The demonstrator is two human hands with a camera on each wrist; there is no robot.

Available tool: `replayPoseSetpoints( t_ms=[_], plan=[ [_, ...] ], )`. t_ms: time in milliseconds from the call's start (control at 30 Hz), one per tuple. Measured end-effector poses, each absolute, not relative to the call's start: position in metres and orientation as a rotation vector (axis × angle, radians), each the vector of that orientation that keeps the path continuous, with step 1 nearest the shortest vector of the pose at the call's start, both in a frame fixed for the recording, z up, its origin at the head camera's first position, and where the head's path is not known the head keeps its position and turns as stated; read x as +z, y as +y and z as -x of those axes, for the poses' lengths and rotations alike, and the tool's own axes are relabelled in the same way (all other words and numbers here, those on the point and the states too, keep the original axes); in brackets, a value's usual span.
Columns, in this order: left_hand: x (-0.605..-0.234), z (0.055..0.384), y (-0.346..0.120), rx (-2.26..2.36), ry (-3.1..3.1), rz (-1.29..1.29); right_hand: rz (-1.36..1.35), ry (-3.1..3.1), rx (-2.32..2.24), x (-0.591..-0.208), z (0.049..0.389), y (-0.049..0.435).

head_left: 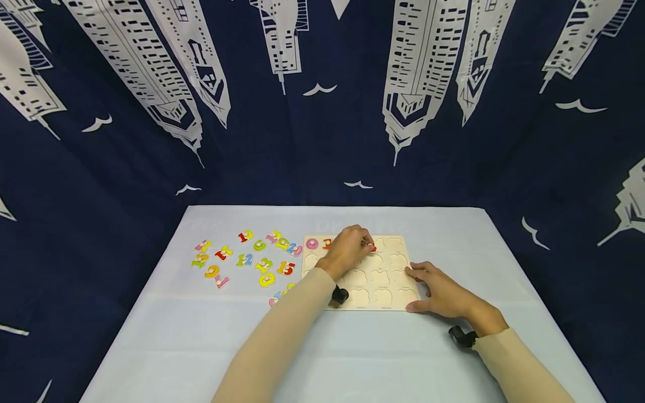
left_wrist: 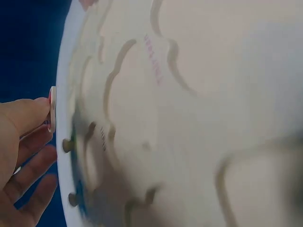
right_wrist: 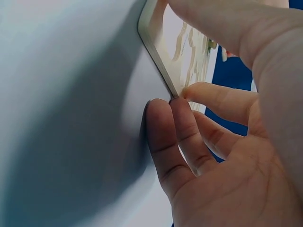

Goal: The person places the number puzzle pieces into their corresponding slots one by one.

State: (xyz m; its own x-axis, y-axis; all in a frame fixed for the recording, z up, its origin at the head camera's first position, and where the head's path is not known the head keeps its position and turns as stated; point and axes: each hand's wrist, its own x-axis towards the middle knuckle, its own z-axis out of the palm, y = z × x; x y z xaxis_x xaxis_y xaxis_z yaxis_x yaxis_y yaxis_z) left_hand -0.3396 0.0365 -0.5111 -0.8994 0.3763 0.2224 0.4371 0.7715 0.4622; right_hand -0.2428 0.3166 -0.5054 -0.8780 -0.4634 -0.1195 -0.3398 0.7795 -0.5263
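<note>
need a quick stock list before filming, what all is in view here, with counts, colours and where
board: 1, pale wood, on the table
loose number pieces: over a dozen, mixed colours, left of the board, some partly behind the left arm
pieces on the board: at least 2, pink and red, top row at its left; the hand may hide more
held piece: 1, red, pinched above the board
table: 1, white, under everything
backdrop: 1, navy with white buildings and birds, behind the table
wrist cameras: 2, black, one per wrist
sleeves: 2, beige, on the forearms
left hand: 1, over the board
right hand: 1, at the board's right edge
</note>
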Motion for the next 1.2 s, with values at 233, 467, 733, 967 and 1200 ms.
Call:
replayPoseSetpoints(
  t_ms=[233,467,733,967,1200],
  plan=[
    [-0.519,0.347,0.054,-0.617,-2.916,0.596,0.644,2.722,-0.781,-0.506,0.240,0.316],
    [-0.522,0.349,0.066,-0.588,-2.900,0.534,0.636,2.730,-0.751,-0.506,0.240,0.314],
    [-0.520,0.346,0.081,-0.446,-2.919,0.414,0.639,2.735,-0.733,-0.505,0.240,0.311],
    [-0.522,0.345,0.084,-0.372,-2.937,0.335,0.648,2.738,-0.732,-0.506,0.242,0.308],
    [-0.518,0.344,0.079,-0.432,-2.937,0.446,0.621,2.738,-0.724,-0.505,0.240,0.313]
  ],
)
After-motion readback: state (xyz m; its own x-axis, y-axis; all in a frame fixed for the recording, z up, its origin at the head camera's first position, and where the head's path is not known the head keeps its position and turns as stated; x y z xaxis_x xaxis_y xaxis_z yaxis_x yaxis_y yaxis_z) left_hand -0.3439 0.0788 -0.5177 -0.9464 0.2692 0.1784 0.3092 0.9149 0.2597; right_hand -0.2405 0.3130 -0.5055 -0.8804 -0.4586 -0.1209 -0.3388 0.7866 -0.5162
